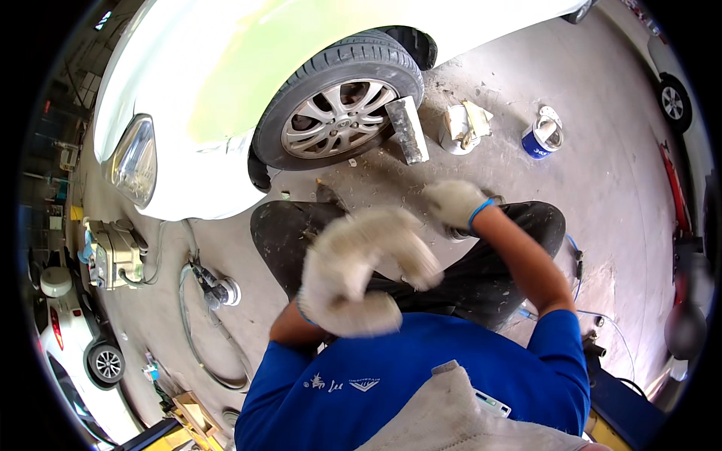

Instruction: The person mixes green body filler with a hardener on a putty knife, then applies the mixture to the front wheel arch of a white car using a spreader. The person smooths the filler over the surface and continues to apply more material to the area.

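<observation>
Seen from the head camera, the person crouches beside a white car [226, 68] whose front wheel [338, 113] fills the upper middle of the frame. Both hands wear pale knit work gloves.

The left hand [361, 270] is raised near the centre of the frame, blurred, with fingers spread and curled loosely. It seems to hold nothing, though the blur makes that hard to tell for certain.

The right hand [455, 203] sits just right of centre, resting at the knee of the dark trousers [481, 263]. Its fingers are curled downward and something dark may lie beneath them, but whether it is gripping anything cannot be told.

Nearest to the hands, above them on the concrete floor [602, 180], a flat sanding block [407, 129] leans against the tyre. It looks stiff, light and dusty, and is probably best taken across its long edges near the middle.

Further right stand a white tub [459, 128] smeared with filler and a blue tin [541, 137] with its lid off. The tin may be heavy with contents and slippery at the rim, so its sides would give the safer hold.

At the left of the frame, an air tool [214, 292] with its hose lies on the floor, near a grey machine [113, 252].
</observation>
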{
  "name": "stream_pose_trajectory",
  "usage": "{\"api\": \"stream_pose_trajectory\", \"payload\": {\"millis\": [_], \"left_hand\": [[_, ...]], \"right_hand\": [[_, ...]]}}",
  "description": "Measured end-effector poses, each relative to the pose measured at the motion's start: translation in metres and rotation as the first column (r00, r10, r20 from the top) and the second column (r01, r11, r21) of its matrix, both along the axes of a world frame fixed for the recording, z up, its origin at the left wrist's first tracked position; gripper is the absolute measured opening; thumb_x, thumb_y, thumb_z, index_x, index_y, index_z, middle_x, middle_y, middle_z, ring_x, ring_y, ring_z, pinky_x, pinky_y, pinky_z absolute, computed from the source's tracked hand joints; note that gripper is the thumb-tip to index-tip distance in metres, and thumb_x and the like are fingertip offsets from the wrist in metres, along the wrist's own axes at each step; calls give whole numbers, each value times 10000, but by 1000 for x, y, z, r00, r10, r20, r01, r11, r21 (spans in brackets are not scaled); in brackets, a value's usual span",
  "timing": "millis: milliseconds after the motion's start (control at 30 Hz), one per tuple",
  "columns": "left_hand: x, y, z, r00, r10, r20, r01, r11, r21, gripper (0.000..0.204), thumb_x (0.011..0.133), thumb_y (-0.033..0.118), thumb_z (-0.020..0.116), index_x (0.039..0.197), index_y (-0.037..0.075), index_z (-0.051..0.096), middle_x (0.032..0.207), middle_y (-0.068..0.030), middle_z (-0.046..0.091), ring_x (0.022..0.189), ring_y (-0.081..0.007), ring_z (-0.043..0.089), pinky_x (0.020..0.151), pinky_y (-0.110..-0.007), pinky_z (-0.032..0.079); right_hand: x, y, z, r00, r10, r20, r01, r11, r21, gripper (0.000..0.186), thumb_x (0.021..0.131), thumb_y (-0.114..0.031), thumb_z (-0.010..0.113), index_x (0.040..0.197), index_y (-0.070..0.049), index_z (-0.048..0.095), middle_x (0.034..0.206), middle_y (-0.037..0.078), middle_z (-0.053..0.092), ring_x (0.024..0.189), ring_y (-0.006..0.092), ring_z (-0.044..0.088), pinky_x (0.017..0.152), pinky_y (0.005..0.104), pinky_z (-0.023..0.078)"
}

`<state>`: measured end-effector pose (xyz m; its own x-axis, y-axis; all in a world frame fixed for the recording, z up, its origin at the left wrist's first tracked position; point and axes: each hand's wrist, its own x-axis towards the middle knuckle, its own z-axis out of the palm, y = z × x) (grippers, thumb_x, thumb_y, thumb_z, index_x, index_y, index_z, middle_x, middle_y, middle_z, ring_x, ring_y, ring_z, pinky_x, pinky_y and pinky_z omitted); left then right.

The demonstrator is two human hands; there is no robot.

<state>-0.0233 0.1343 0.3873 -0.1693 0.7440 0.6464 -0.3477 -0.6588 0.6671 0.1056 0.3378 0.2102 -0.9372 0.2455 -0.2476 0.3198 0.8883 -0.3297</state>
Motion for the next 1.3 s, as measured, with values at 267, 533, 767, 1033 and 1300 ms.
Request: {"api": "stream_pose_trajectory", "payload": {"millis": [267, 533, 767, 1033, 1300], "left_hand": [[-128, -103, -78, -189, 155, -970, -974, 99, 205, 541, 918, 85, 636, 1422, -32, 478, 1310, -222, 607, 1205, -317, 594, 1054, -393, 433], [-137, -126, -148, -233, 170, -958, -966, -156, 207, 592, 967, 176, 617, 1474, -38, 399, 1439, -246, 498, 1350, -384, 471, 1126, -459, 383], [-143, -121, -149, -248, 97, -964, -956, -185, 227, 592, 997, 241, 583, 1478, -48, 395, 1471, -237, 472, 1320, -375, 492, 1124, -453, 375], [-143, -89, -146, -150, 174, -973, -981, -152, 124, 580, 1006, 212, 565, 1480, -66, 379, 1475, -245, 460, 1343, -367, 477, 1128, -448, 386], [-138, -55, -140, -197, 170, -965, -979, -91, 184, 544, 985, 151, 587, 1448, -73, 412, 1455, -239, 464, 1329, -365, 478, 1094, -447, 438]], "right_hand": [[5, 193, -3, 935, -352, -49, 355, 933, 59, 347, 858, -211, 577, 1146, -63, 701, 1201, 221, 670, 1113, 373, 651, 990, 445, 503], [27, 304, -185, 454, -885, 101, 891, 447, -84, 575, 850, -326, 577, 1375, -91, 582, 1317, 256, 616, 1251, 386, 589, 1051, 423, 463], [-40, 260, -246, 351, -901, 254, 934, 318, -161, 984, 857, -451, 652, 1604, -97, 118, 1371, 307, 559, 1237, 415, 592, 1057, 459, 458], [-54, 241, -261, 159, -972, 171, 970, 122, -212, 828, 895, -332, 600, 1602, -176, 200, 1429, 281, 471, 1255, 399, 570, 1024, 456, 478], [-18, 215, -220, 138, -985, -101, 973, 154, -174, 734, 912, -251, 549, 1582, -225, 252, 1234, 308, 548, 1051, 455, 644, 900, 526, 520]]}}
